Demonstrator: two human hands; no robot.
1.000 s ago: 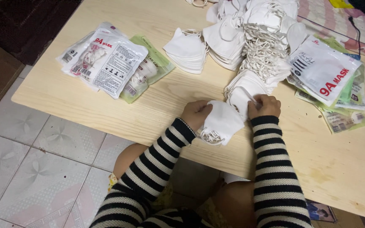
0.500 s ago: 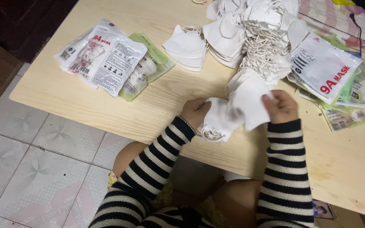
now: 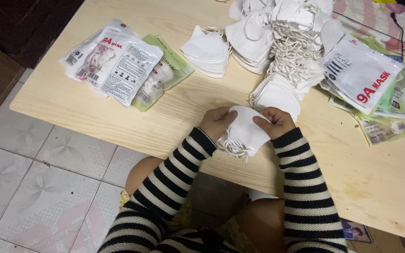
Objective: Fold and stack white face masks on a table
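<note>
- The left hand [image 3: 216, 122] gripped the left side of a small stack of white masks [image 3: 245, 131], fingers curled over its edge.
- The right hand [image 3: 273, 122] pinched the stack's right side.
- The stack sat at the near edge of the wooden table [image 3: 352, 178], its ear loops hanging toward the person.
- A loose mask pile [image 3: 282, 42] lay just beyond; sealed mask packets [image 3: 118, 65] lay far left, empty packets [image 3: 366, 79] to the right.
</note>
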